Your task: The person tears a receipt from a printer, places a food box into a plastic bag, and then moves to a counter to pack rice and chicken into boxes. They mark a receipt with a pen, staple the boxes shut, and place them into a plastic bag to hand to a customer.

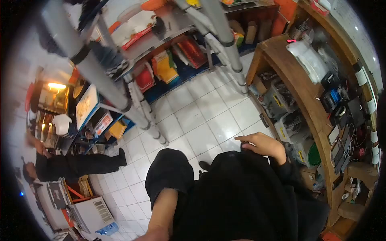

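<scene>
My right hand (263, 145) lies at the edge of the black cloth over my lap, pointing left. Its index finger is stretched out, and the other fingers bend loosely below it. I see nothing held in it. A bare left forearm (164, 207) comes out of a black sleeve (169, 172) and runs back down to the bottom edge. My left hand itself is outside the picture. Black clothing (241, 197) fills the lower middle, with a dark shoe tip (204, 165) beside it on the floor.
Grey metal ladder legs (138, 116) stand ahead on white tiles (201, 130). A curved wooden counter (299, 86) with plastic bins (295, 128) lines the right. A steel table (173, 34) is at the back. At left, a person in black (76, 164) is near a lit display case (54, 96).
</scene>
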`<state>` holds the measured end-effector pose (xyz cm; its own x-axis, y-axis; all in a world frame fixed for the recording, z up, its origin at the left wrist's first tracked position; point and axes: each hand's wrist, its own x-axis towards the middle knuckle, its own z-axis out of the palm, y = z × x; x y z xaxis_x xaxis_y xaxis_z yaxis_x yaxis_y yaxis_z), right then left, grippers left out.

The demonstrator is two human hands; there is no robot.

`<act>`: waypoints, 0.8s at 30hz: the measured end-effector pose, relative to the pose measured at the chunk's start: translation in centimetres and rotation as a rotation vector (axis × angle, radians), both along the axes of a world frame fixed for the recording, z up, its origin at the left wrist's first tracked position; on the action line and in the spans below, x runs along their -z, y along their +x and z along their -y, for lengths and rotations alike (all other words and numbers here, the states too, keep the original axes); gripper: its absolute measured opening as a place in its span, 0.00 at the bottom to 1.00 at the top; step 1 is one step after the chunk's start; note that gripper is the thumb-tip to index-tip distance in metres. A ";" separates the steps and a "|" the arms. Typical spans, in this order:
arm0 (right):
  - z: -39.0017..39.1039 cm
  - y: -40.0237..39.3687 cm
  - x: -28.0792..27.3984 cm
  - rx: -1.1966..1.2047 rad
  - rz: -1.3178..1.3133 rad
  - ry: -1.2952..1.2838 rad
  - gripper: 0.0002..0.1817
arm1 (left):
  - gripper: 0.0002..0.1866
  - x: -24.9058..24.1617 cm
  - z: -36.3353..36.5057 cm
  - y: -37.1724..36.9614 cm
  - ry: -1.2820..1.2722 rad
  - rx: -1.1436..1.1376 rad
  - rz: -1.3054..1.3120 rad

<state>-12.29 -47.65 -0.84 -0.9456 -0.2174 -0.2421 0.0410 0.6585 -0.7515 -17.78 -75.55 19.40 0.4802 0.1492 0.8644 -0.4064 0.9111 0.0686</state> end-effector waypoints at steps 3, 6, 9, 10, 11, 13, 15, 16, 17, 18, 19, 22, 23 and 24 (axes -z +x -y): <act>-6.8 2.5 0.9 0.103 0.019 0.100 0.18 | 0.17 0.1 -9.2 0.2 0.053 -0.210 0.251; -12.8 3.9 2.1 0.263 -0.037 0.146 0.18 | 0.15 0.6 -15.2 -0.8 -0.025 -0.103 0.166; -17.1 3.6 0.8 0.347 0.077 0.155 0.18 | 0.15 1.0 -18.7 -0.8 -0.094 -0.015 0.163; -18.1 2.9 -0.1 0.364 0.159 0.161 0.17 | 0.14 1.3 -18.6 0.0 -0.033 0.034 0.304; -19.4 2.7 0.4 0.357 0.160 0.165 0.17 | 0.14 1.5 -19.6 -0.2 0.000 0.052 0.367; -21.7 1.7 2.4 0.308 -0.074 0.051 0.17 | 0.14 1.8 -22.2 -1.3 0.020 0.036 0.349; -23.4 -0.5 2.9 0.294 -0.036 0.001 0.17 | 0.14 1.7 -25.0 -3.2 0.001 -0.013 0.261; -24.2 -1.7 3.3 0.300 -0.012 0.041 0.16 | 0.14 1.5 -26.3 -4.1 -0.043 -0.129 0.278; -24.9 -2.9 3.6 0.301 0.015 0.085 0.16 | 0.15 1.4 -27.2 -4.9 -0.085 -0.249 0.298; -25.5 -4.1 3.6 0.282 0.014 0.081 0.16 | 0.15 1.7 -27.6 -5.5 -0.086 -0.269 0.299; -26.1 -5.3 3.4 0.293 0.028 0.070 0.16 | 0.16 2.3 -27.8 -6.2 -0.024 -0.017 0.239; -28.0 -9.2 2.1 0.300 -0.029 0.062 0.16 | 0.16 2.1 -29.4 -8.8 0.074 0.242 0.127; -28.7 -10.2 2.3 0.277 -0.033 0.071 0.16 | 0.16 1.8 -30.0 -9.5 0.097 0.196 0.115; -29.4 -11.3 2.5 0.287 -0.025 0.045 0.16 | 0.16 1.6 -30.7 -10.3 0.118 0.121 0.105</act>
<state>-23.55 -18.21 -3.36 -0.9725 0.0708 -0.2217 0.2129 0.6554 -0.7247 -28.12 -44.85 17.77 0.3944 -0.0098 0.9189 -0.3049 0.9419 0.1409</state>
